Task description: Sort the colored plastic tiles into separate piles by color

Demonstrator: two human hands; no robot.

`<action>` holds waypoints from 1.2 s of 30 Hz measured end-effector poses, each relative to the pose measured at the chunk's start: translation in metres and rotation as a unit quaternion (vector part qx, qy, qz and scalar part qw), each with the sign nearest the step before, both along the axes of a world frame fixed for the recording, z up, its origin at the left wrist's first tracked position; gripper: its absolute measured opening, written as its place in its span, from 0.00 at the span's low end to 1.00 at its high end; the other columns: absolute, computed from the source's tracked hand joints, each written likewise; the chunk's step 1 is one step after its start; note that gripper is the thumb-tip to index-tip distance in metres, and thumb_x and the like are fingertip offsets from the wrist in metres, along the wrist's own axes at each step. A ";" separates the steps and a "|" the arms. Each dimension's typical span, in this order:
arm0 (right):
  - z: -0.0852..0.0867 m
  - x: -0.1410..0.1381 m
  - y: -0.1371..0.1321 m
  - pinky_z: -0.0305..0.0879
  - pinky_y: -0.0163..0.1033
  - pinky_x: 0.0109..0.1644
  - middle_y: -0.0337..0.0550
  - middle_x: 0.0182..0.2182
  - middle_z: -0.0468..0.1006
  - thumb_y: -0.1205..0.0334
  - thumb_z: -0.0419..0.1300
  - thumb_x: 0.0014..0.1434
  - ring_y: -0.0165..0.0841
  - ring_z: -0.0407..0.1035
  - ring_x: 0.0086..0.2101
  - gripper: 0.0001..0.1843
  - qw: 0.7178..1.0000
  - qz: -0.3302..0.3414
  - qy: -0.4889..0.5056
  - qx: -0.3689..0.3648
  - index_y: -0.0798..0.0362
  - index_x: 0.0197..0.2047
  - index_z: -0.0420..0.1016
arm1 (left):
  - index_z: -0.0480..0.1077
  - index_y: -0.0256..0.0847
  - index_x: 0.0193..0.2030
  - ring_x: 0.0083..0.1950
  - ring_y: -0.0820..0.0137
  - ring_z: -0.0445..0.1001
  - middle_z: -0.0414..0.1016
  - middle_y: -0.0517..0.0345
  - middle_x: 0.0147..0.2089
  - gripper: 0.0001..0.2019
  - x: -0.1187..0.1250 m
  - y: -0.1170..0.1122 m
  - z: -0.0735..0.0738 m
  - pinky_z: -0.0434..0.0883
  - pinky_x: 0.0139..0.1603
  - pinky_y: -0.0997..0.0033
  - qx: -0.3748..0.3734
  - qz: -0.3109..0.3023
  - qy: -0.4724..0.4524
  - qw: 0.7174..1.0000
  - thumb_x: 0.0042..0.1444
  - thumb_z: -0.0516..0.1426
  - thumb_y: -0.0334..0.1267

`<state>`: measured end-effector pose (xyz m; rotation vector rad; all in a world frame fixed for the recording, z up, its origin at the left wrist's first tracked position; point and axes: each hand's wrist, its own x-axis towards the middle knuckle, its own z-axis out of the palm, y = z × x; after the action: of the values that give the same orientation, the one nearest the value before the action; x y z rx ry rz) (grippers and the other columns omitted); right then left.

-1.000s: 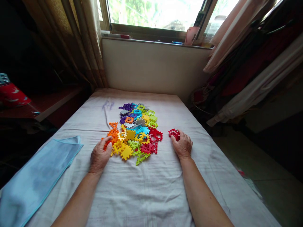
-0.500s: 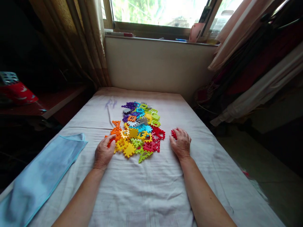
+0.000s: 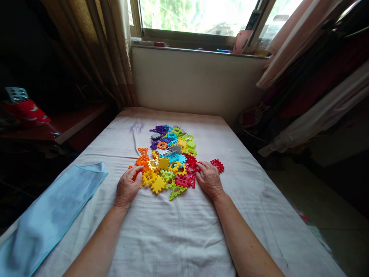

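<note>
A mixed pile of plastic interlocking toy pieces (image 3: 163, 164) with toothed edges lies on the bed sheet. At its left edge my left hand (image 3: 128, 187) has its fingers and thumb curled around a red interlocking piece (image 3: 135, 176), largely covered by the hand. Orange pieces (image 3: 142, 161) and yellow pieces (image 3: 158, 184) are beside it. My right hand (image 3: 210, 179) reaches to the pile's right side, fingers stretched and apart, fingertips at the red pieces (image 3: 190, 163). Just beyond that hand, a separate red toothed piece (image 3: 217, 166) rests on the sheet.
A folded light-blue cloth (image 3: 54, 207) lies along the bed's left side. A wall and window sill (image 3: 196, 50) stand behind the bed. Left is a dark red desk (image 3: 77, 119) with a red container (image 3: 29, 113); hanging clothes (image 3: 305, 104) fill the right.
My right hand has moved left from the separate red piece to the pile's edge, leaving that piece on the sheet. My left hand stays at the pile's left side. The view has shifted slightly.
</note>
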<state>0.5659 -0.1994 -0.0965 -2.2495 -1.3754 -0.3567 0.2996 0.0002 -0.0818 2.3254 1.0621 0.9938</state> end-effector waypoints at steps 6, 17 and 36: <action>0.000 0.000 -0.001 0.59 0.47 0.58 0.48 0.50 0.77 0.62 0.57 0.58 0.41 0.67 0.51 0.18 0.998 -0.014 0.019 0.055 0.52 0.51 0.76 | 0.77 0.45 0.43 0.50 0.63 0.78 0.81 0.57 0.47 0.14 -0.001 0.001 -0.001 0.72 0.56 0.65 0.000 0.000 0.003 1.000 0.56 0.52 0.41; 0.001 0.042 -0.032 0.60 0.48 0.55 0.53 0.50 0.76 0.56 0.57 0.58 0.44 0.66 0.50 0.20 0.962 -0.247 0.029 0.113 0.54 0.51 0.76 | 0.77 0.45 0.42 0.48 0.63 0.78 0.81 0.56 0.45 0.14 -0.002 0.005 -0.004 0.73 0.54 0.64 0.006 -0.011 0.001 1.000 0.56 0.51 0.43; -0.001 0.048 -0.040 0.60 0.49 0.54 0.51 0.50 0.76 0.55 0.56 0.58 0.44 0.67 0.50 0.18 0.949 -0.293 0.069 0.091 0.52 0.48 0.78 | 0.77 0.44 0.43 0.49 0.63 0.78 0.81 0.56 0.47 0.15 -0.001 0.002 -0.001 0.73 0.53 0.65 0.002 -0.007 0.012 1.000 0.56 0.51 0.42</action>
<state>0.6143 -0.2394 -0.0977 -2.4296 -0.5534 -0.4844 0.2981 0.0021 -0.0826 2.3508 1.0517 0.9674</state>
